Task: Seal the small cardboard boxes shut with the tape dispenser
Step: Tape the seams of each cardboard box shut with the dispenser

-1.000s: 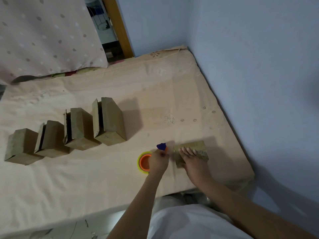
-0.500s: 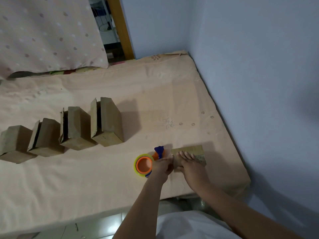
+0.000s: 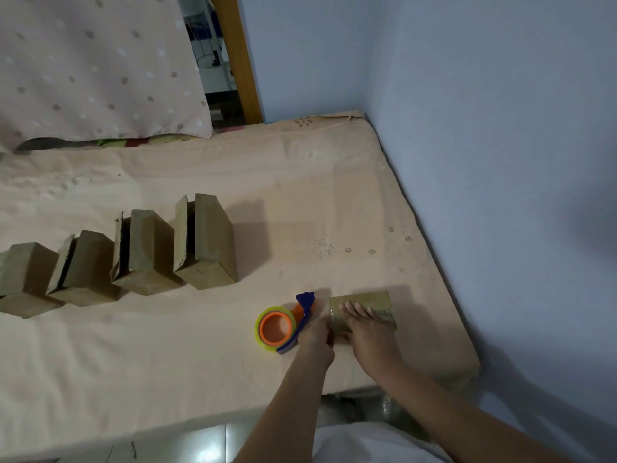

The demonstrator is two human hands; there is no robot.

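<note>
A bed (image 3: 200, 345) covered with a peach sheet fills the corner of a room with pale blue walls (image 3: 500, 128). A dotted curtain (image 3: 93, 61) hangs at the far left beside a wooden door frame (image 3: 238, 55).

The right hand (image 3: 369, 332) lies flat on a small cardboard box (image 3: 374, 304) near the bed's right edge, fingers straight and pressing its top. The left hand (image 3: 317, 339) sits just left of that box, fingers curled at its side beside the tape dispenser (image 3: 283, 324); whether it grips anything cannot be told. The dispenser lies on the sheet.

Four other boxes (image 3: 133, 259) stand in a row at left, three with flaps ajar.
</note>
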